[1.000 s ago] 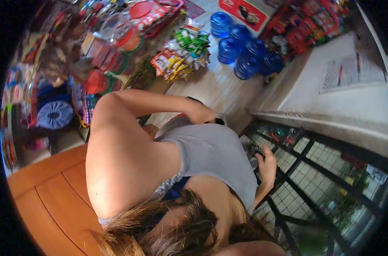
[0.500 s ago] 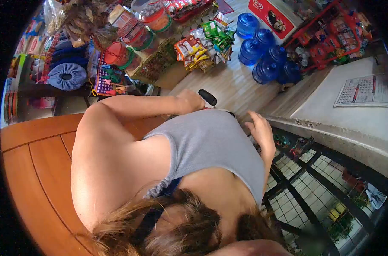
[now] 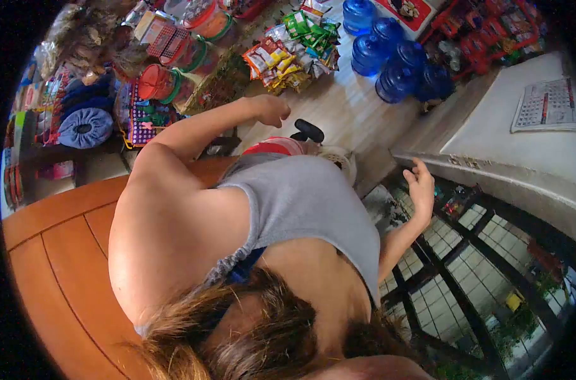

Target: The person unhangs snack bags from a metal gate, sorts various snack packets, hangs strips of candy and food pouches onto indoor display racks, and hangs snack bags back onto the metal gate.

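Grey cloth covers the seated-looking or stooping person's torso (image 3: 307, 196) at the centre of the frame, and from beside them I see both arms bent. Their left hand (image 3: 272, 111), above centre, has its fingers loosely curled inward; whether anything sits inside them I can't tell. Nearest it are the bright snack packets (image 3: 291, 60), bunched at upper centre, apart from the fingers, and black footwear (image 3: 309, 130) just below. The right hand (image 3: 421, 187), right of centre, holds its fingers loosely apart with nothing visible in them, beside the pale ledge (image 3: 490, 180) and dark grille (image 3: 462, 237).

What could go wrong, I'd judge: a careless sweep of the right hand might rap knuckles on that ledge or catch a fingertip in the bars. On the other side, an outward swing of the left forearm could knock the red-lidded jar (image 3: 156, 82) at upper left, or scatter packets.
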{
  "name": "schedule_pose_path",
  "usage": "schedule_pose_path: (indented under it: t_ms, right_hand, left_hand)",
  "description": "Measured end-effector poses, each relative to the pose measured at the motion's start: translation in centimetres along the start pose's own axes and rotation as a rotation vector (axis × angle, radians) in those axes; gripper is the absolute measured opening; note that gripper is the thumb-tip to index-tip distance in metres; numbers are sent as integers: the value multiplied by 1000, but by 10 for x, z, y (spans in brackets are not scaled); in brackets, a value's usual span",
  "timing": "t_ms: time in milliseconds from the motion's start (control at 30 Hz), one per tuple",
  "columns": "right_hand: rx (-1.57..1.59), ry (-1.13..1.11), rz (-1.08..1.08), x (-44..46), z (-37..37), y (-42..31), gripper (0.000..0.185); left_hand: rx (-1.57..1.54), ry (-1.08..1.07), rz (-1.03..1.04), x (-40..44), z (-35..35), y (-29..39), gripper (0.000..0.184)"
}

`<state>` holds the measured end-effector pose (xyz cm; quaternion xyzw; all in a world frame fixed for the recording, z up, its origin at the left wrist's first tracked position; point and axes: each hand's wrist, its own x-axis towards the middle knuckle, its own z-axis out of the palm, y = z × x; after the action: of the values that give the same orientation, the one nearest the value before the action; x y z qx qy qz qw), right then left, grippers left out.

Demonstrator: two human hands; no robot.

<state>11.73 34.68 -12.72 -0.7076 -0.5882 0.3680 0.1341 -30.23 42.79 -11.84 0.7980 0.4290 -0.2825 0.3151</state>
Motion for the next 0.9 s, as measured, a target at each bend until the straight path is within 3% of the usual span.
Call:
schedule_pose_path:
  t_ms: [167,267,367,400,500,567,633,700,733,833,900]
  right_hand:
    - [70,2,-4,51,36,24,48]
    - [-6,-28,-22,84,51,-3,47]
    - [-60,59,-342,134,81,-12,42]
    - [-41,117,-491,151,94,-18,40]
    - [-85,78,-560,186,118,-56,41]
    - [-123,115,-590,206,146,-75,37]
    - [-76,149,-591,232,194,-86,32]
    - [-46,173,-627,267,255,-99,25]
    - [-28,164,-645,283,283,-110,22]
    - [137,52,-739,349,386,-174,15]
    - [117,-51,-729,392,439,-230,20]
  left_hand:
    - [11,-55,70,37,24,-21,42]
    - [-60,-57,-108,42,12,-40,40]
    - [-6,128,-288,39,-6,-71,37]
    - [8,217,-349,54,6,-110,36]
    - [43,459,-578,66,8,-192,33]
    - [78,799,-659,87,35,-264,32]
    - [136,964,-795,106,65,-317,38]
    - [329,1389,-787,136,112,-377,47]
    - [270,1441,-807,145,129,-398,56]
    - [182,1578,-774,157,170,-446,58]
    - [151,1486,-705,154,181,-449,61]
